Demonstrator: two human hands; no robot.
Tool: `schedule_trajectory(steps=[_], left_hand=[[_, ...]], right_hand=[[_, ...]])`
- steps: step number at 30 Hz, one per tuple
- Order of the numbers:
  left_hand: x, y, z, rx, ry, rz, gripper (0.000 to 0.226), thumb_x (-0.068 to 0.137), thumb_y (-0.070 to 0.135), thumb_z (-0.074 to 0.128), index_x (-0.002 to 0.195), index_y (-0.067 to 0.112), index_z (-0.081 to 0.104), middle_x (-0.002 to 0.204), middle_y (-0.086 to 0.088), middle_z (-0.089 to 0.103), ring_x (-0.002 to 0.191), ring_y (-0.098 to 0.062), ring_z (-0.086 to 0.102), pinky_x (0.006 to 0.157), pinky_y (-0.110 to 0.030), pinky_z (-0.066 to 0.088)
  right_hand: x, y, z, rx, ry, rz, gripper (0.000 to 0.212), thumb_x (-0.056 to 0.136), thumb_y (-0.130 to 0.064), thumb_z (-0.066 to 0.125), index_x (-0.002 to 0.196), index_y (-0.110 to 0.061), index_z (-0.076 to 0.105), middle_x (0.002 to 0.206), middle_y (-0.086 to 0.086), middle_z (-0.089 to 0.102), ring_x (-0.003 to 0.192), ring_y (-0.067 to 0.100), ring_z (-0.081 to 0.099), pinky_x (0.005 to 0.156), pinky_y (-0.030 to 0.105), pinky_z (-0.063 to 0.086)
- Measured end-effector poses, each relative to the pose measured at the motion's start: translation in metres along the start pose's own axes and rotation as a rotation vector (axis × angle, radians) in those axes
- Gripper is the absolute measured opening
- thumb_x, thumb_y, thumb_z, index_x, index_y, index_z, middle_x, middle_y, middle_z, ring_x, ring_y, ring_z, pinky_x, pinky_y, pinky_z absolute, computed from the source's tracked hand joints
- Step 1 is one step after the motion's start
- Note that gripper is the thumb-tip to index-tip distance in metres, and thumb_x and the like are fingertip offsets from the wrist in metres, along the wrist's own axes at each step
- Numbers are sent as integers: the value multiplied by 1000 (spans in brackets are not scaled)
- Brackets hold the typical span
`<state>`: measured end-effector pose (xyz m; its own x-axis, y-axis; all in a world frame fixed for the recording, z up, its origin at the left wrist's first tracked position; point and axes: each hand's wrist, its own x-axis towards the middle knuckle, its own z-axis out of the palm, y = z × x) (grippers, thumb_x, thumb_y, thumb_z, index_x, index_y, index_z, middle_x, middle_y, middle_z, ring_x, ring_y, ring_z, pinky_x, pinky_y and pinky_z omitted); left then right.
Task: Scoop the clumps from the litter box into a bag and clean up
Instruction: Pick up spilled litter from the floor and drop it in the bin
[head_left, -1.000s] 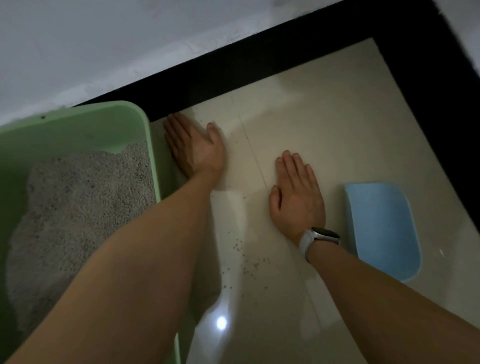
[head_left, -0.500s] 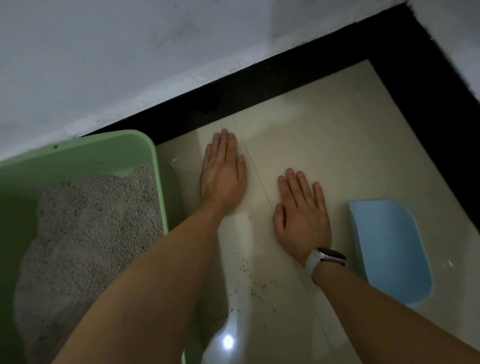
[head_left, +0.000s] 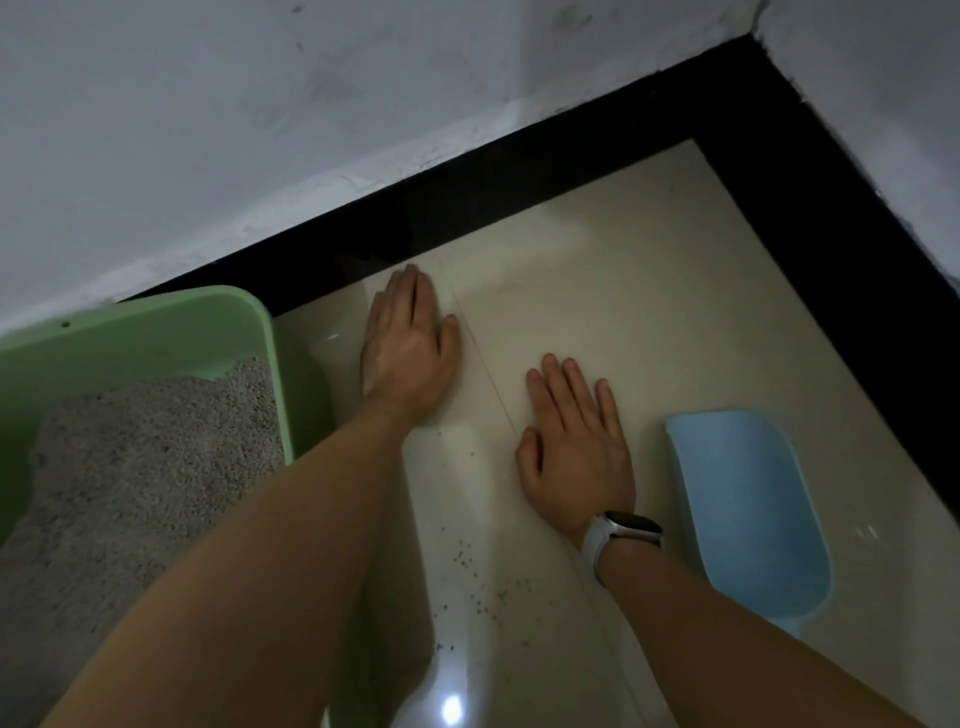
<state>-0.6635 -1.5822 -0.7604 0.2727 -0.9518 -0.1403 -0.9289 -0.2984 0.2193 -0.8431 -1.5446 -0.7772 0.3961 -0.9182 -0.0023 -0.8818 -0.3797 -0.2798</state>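
Down on the cream tile floor (head_left: 649, 312) I count two hands, one green litter box (head_left: 218, 322) at the left, one blue scoop (head_left: 748, 509) at the right. Both the left hand (head_left: 410, 353) and right hand (head_left: 576, 447) lie flat, fingers straight, holding nothing. Scattered litter grains (head_left: 478, 587) sit between the forearms. Since a moment ago, the left hand has slid farther from the box.
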Motion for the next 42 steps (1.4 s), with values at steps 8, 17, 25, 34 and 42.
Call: schedule_trajectory(steps=[8, 17, 25, 34, 42], left_hand=[[3, 0, -8, -20, 94, -22, 52, 98, 24, 37, 144, 4, 25, 150, -15, 25, 139, -29, 20, 115, -36, 12], [7, -6, -11, 35, 64, -148, 58, 97, 37, 35, 147, 12, 16, 146, -14, 22, 134, -30, 20, 112, -43, 17], [8, 2, -3, -15, 14, -172, 61, 98, 42, 29, 148, 15, 9, 152, -11, 14, 139, -29, 8, 114, -45, 4], [20, 4, -11, 8, 60, -173, 50, 96, 40, 33, 139, 15, 30, 141, -10, 30, 131, -29, 23, 108, -46, 18], [18, 11, -7, 84, 83, -197, 54, 96, 41, 33, 138, 7, 33, 141, -13, 28, 130, -30, 24, 106, -42, 22]], right_hand=[[-1, 1, 1, 4, 4, 1, 57, 81, -27, 34, 134, -8, 45, 143, 9, 41, 134, 21, 34, 112, 39, 14], [-1, 2, 0, 10, -1, 1, 57, 81, -27, 34, 133, -8, 46, 143, 9, 41, 134, 21, 33, 112, 40, 16], [-2, 2, -1, 6, -3, 3, 58, 80, -28, 34, 133, -8, 47, 143, 9, 41, 134, 22, 35, 110, 42, 17], [-1, 2, 2, 7, 3, 4, 57, 81, -28, 35, 133, -9, 46, 143, 8, 41, 135, 20, 31, 111, 41, 17], [-2, 3, -1, -4, -7, 5, 57, 80, -28, 34, 132, -8, 47, 143, 8, 42, 134, 22, 36, 110, 41, 18]])
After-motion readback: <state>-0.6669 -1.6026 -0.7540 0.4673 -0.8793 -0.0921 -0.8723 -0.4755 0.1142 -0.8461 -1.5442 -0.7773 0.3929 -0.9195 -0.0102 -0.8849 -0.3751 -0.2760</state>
